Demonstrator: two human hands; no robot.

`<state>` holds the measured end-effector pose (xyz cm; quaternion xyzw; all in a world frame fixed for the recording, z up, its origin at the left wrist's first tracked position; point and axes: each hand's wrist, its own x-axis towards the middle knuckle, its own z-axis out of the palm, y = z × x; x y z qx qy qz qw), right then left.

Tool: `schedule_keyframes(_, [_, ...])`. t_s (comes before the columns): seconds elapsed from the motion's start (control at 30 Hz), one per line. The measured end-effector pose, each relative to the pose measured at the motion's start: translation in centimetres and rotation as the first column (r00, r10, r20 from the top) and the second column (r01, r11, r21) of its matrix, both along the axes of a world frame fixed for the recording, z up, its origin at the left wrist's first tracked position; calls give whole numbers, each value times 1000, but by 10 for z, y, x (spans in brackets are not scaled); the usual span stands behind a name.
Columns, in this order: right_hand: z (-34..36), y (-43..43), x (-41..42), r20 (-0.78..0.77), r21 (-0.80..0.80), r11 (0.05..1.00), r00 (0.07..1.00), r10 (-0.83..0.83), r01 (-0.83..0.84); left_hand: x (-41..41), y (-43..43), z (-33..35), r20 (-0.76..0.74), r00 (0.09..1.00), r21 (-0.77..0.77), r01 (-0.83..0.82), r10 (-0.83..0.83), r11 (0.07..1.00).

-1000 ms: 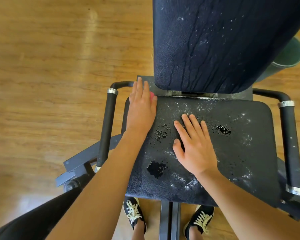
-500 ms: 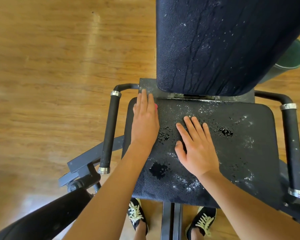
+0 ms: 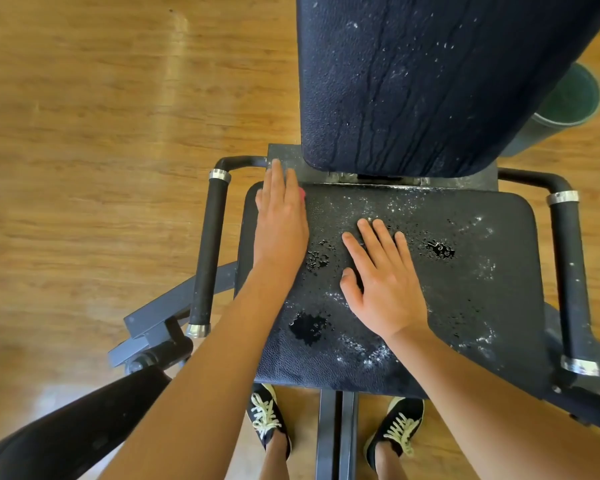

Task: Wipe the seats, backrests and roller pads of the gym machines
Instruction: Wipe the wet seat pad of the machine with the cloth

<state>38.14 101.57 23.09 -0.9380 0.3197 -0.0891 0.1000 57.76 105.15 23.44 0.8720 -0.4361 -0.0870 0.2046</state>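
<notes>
Black vinyl covers the seat point(image 3: 465, 306), which lies low in the view between two side handles point(image 3: 208, 254), and it is wet almost all over: fine droplets across the middle and right, and a few dark puddles point(image 3: 309, 327) near the front left. The left hand point(image 3: 281, 223) lies flat at the far left corner, its grip wide with fingers straight, pressing down on something pink point(image 3: 302, 195) of which only a sliver shows; it is probably the wiping cloth, though I cannot tell for sure. The right hand point(image 3: 381, 282) rests flat on the middle of the seat, grip wide and holding nothing, apparently bracing. Above, the upright backrest point(image 3: 430, 81) shows long drip streaks and specks, so it looks sprayed but not yet wiped. I judge the work on this machine to be near its start: only a narrow strip by the left hand looks drier, and most of the seat, the whole backrest and any roller pads remain. A green bucket point(image 3: 575, 95) stands on the wooden floor point(image 3: 84, 133) behind the backrest.
</notes>
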Motion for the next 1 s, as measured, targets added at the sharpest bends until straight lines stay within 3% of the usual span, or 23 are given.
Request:
schedule_keyframes(0.2, [0,0,0,-5,6,1000,1000,-2,2,-24,37,-6,13,999,-8,41,-41,999])
schedule_keyframes(0.5, [-1,0,0,4,-5,1000,1000,-5,5,-6,7,3,-26,1000,4,18,-18,1000])
schedule_keyframes(0.83, [0,1,0,12,-10,1000,1000,-11,11,-42,67,-7,70,994,-25,80,-78,997])
schedule_keyframes(1.0, [-1,1,0,15,-14,1000,1000,-11,12,-7,39,-6,75,989,4,124,-124,992])
